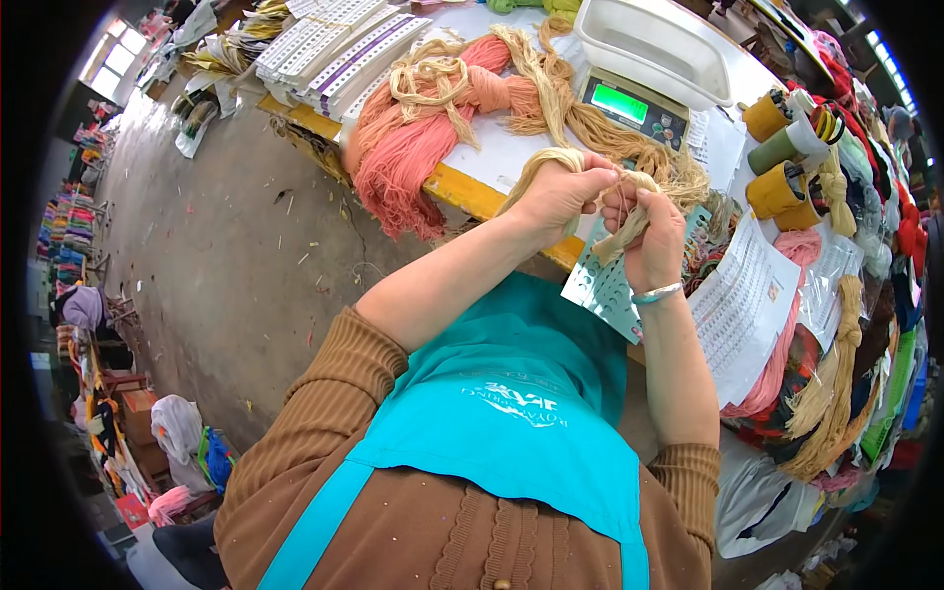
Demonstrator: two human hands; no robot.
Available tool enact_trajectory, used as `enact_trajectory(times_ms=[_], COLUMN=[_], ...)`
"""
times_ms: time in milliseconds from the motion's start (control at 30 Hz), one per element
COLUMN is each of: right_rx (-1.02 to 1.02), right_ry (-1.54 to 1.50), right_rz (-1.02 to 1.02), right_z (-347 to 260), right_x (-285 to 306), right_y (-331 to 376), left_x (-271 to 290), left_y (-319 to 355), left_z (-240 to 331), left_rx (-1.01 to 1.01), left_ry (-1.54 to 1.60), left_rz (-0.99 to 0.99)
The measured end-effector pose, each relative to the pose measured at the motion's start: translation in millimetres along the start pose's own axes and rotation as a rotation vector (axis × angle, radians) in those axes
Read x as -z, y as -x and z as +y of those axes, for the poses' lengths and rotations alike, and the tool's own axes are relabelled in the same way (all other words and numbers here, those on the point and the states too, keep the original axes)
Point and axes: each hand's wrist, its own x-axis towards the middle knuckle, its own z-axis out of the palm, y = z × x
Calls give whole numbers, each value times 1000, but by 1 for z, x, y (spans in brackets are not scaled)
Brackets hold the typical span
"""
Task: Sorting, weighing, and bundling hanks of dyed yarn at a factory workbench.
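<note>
A cream yarn skein is between my two hands over the table's front edge. My left hand is closed on it, thumb and forefinger pinched, with a loop of the yarn round the back of the hand. Close on its right, my right hand grips a twisted part of the same yarn, fingers curled. The fingertips of both hands nearly meet at the yarn. Beneath the right hand is a pale teal card with punched holes, partly covered by the hand and yarn.
Coral-pink yarn hanks hang over the table's yellow edge. Behind my hands stand a scale with a green display and a white tray. Thread cones and printed sheets are at right; striped cards lie far left.
</note>
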Motion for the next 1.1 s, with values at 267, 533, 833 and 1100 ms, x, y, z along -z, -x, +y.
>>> enact_trajectory(times_ms=[267,533,833,1100], right_rx=[-93,57,224,422], right_ry=[-535,147,478,530], right_rz=[153,154,395,438], right_z=[-13,-120,-267,-362], right_x=[0,48,93,106], right_y=[-10,-31,-45,-45], left_x=[-2,66,160,294], left_y=[6,16,93,195], left_z=[15,33,90,111], left_rx=[169,289,411,-158], left_ry=[494,113,-365,410], left_rz=[-12,-185,-88,102])
